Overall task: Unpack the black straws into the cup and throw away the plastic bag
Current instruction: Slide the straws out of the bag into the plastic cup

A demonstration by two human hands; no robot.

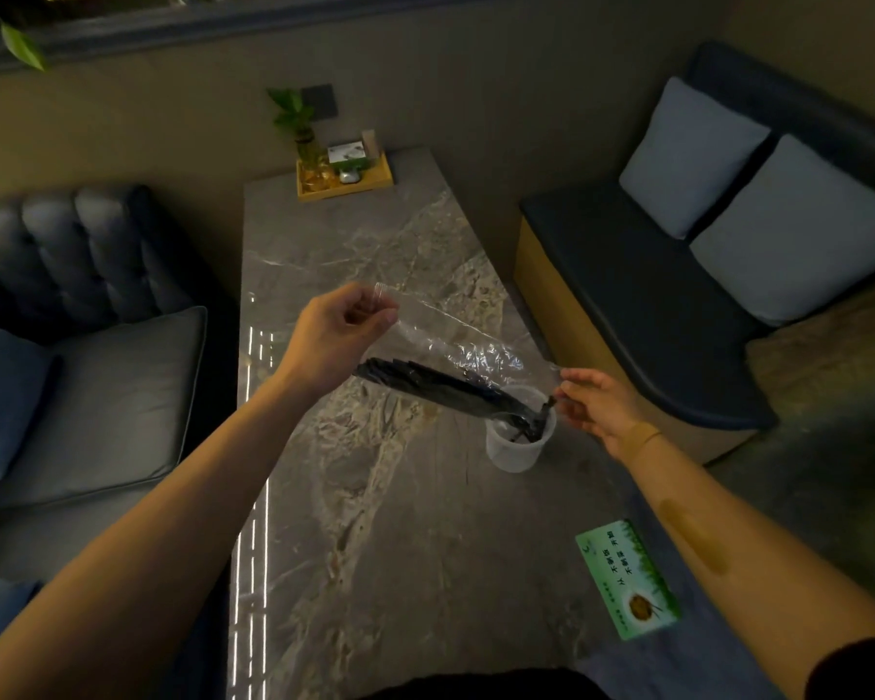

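Note:
A clear plastic bag (pixel 455 341) is stretched in the air above the marble table (pixel 375 522). My left hand (pixel 342 330) pinches its upper left end. My right hand (pixel 594 404) pinches its lower right end, just right of the cup. A bundle of black straws (pixel 435 384) lies slanted inside the bag, its lower tips reaching into the translucent plastic cup (pixel 519 439) that stands upright on the table.
A green card (pixel 627 578) lies near the table's right edge. A wooden tray (pixel 344 176) with a small plant and boxes sits at the far end. A dark sofa (pixel 87 346) is on the left, a bench with grey cushions (pixel 728 204) on the right.

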